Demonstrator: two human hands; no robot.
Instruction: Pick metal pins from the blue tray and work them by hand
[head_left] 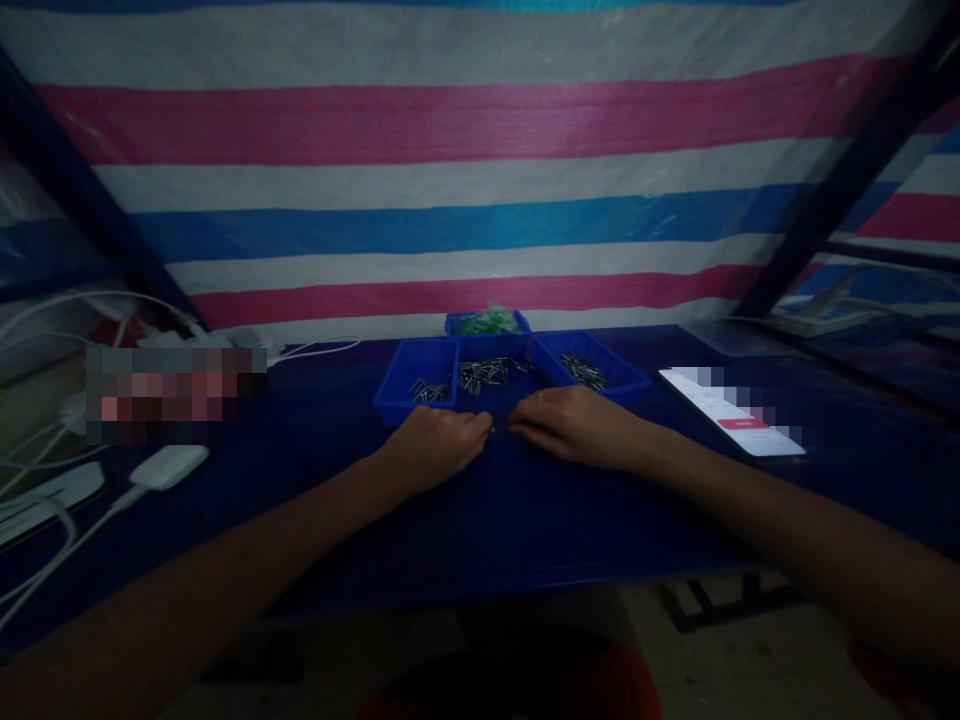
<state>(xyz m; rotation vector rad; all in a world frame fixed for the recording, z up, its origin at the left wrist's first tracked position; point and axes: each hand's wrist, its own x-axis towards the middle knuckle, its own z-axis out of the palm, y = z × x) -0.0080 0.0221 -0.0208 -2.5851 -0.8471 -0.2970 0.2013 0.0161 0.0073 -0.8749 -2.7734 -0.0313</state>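
So the left hand (439, 445) and right hand (570, 425) are both pinching something tiny, thin and kinda metallic (501, 430) between their fingertips, too small and dark to make out. It's sitting right between them, with blue bins (416, 375) crowding just beyond and bare blue tabletop (510, 520) stretching toward the wearer.
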